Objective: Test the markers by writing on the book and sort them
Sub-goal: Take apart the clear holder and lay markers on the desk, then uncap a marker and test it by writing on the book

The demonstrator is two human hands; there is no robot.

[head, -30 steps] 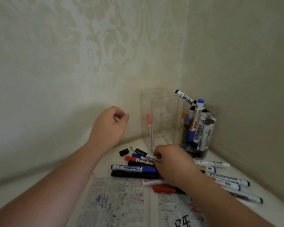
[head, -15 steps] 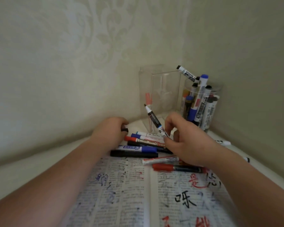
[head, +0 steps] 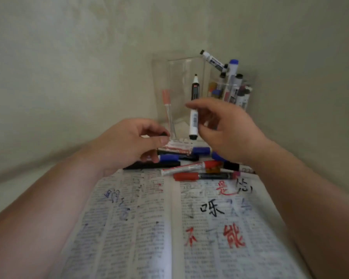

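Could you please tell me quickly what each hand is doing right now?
Left hand: pinches a small black marker cap.
Right hand: holds an upright, uncapped white plastic marker with a black tip.

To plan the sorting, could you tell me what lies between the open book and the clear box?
In the head view, a heap of loose markers lies between the open book and the clear box.

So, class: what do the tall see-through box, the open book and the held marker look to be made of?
Box: clear, glossy plastic, probably; the wall shows through it. Book: matte printed paper, ink soaked in. Marker in the right hand: smooth white plastic barrel, apparently, with a printed label.
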